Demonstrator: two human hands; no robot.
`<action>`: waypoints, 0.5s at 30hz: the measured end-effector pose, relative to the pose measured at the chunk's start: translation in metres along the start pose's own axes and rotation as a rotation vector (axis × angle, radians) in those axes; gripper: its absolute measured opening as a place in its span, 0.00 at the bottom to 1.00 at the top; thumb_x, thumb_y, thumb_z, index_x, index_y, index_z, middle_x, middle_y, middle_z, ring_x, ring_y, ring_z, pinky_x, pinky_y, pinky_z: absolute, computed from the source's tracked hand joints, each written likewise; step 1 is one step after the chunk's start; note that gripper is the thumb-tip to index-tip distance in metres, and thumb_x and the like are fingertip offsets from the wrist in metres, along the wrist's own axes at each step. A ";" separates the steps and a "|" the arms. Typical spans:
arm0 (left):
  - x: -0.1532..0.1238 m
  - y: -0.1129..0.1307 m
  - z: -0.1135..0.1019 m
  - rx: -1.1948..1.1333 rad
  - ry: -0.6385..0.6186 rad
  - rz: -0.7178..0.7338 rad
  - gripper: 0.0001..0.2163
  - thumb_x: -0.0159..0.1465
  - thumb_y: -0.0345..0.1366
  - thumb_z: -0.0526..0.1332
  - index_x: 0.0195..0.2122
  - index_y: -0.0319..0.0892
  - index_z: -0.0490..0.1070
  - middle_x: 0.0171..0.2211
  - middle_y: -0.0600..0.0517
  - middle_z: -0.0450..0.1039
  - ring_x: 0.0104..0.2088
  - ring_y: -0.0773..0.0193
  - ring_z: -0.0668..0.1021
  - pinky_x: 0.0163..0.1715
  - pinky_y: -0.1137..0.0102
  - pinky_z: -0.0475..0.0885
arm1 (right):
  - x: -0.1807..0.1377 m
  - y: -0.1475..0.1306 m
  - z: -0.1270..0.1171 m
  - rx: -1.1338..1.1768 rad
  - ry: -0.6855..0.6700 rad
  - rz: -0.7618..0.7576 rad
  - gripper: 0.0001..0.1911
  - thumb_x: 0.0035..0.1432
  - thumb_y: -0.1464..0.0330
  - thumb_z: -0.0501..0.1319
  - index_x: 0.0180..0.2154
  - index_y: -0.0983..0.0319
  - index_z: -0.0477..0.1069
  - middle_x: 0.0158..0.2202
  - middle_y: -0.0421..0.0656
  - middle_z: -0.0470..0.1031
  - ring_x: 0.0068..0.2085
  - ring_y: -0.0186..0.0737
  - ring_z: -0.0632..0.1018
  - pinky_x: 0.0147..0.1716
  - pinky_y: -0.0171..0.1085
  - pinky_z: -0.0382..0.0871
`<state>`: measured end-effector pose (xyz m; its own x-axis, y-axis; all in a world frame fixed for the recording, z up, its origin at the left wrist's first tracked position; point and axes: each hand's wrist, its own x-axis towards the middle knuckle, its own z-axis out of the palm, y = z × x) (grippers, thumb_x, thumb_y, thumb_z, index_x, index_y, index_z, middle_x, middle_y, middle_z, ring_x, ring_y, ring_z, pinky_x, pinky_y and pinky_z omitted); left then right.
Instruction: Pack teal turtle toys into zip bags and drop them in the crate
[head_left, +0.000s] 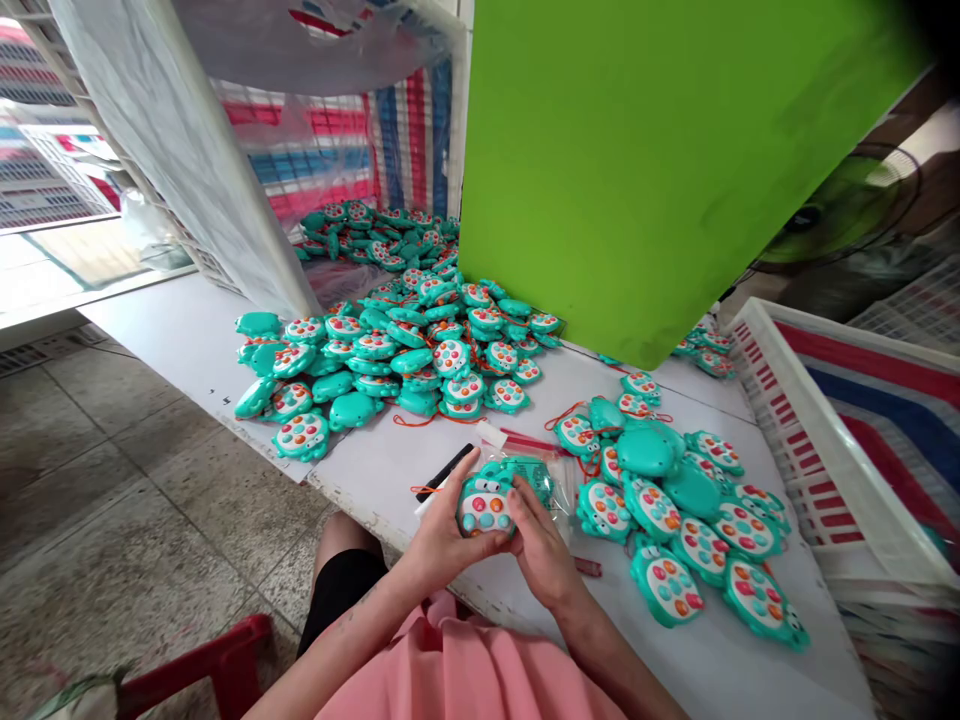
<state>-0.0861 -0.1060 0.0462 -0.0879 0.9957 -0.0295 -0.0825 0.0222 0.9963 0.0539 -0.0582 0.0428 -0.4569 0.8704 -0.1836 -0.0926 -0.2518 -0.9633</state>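
You have a big heap of teal toys [420, 340] spilling from a tipped white crate [187, 150] onto the white surface [187, 330]. A green board [637, 170] leans behind. A second white crate [817, 440] stands at right, and a red stool [217, 650] below.

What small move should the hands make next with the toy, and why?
Probably slide the toy fully into the clear bag: both hands, left hand and right hand, hold it at the bag's mouth, partly in.
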 end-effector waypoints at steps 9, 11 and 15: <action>0.004 -0.003 -0.002 -0.033 0.031 -0.003 0.36 0.62 0.42 0.61 0.65 0.54 0.39 0.62 0.40 0.52 0.52 0.55 0.73 0.42 0.63 0.74 | 0.063 -0.051 -0.084 -1.139 0.241 -0.569 0.21 0.66 0.63 0.50 0.59 0.56 0.61 0.57 0.48 0.67 0.57 0.50 0.68 0.55 0.49 0.63; 0.003 -0.006 -0.004 -0.032 0.070 -0.015 0.31 0.64 0.42 0.59 0.64 0.52 0.43 0.58 0.41 0.57 0.48 0.57 0.75 0.39 0.64 0.73 | 0.086 -0.057 -0.116 -1.514 0.343 -0.481 0.22 0.65 0.69 0.49 0.59 0.58 0.62 0.58 0.53 0.66 0.57 0.55 0.67 0.53 0.53 0.63; 0.003 -0.013 -0.008 -0.008 0.105 -0.013 0.25 0.64 0.42 0.58 0.60 0.49 0.51 0.52 0.43 0.64 0.44 0.60 0.75 0.40 0.64 0.72 | 0.125 -0.060 -0.141 -1.804 0.284 -0.291 0.18 0.59 0.70 0.57 0.51 0.63 0.70 0.51 0.59 0.71 0.56 0.65 0.66 0.54 0.67 0.50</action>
<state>-0.0934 -0.1042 0.0327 -0.1903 0.9804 -0.0514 -0.0924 0.0342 0.9951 0.1274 0.1253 0.0501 -0.4397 0.8825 0.1667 0.8978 0.4372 0.0535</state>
